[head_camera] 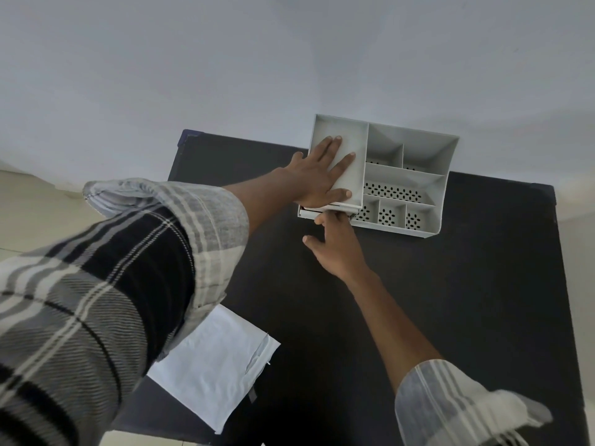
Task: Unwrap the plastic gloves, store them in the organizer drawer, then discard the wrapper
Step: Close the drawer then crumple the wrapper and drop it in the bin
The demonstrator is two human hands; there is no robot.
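The big dark surface holds a grey organizer at its far edge, close to the wall. The left hand lies flat on the organizer's top, fingers spread, holding nothing. The right hand reaches low at the front, fingertips on the drawer, which sticks out just a little. I cannot tell if those fingers pinch the drawer's edge or only touch it.

I think the light organizer could slide or tip if the drawer is tugged hard, so the pressing hand matters. The drawer could also jam or pop out all the way.

The white wrapper lies flat near the front edge, partly under the left sleeve. It looks thin and crinkly, with one torn side. I cannot see any gloves, so I cannot tell if they are inside it.
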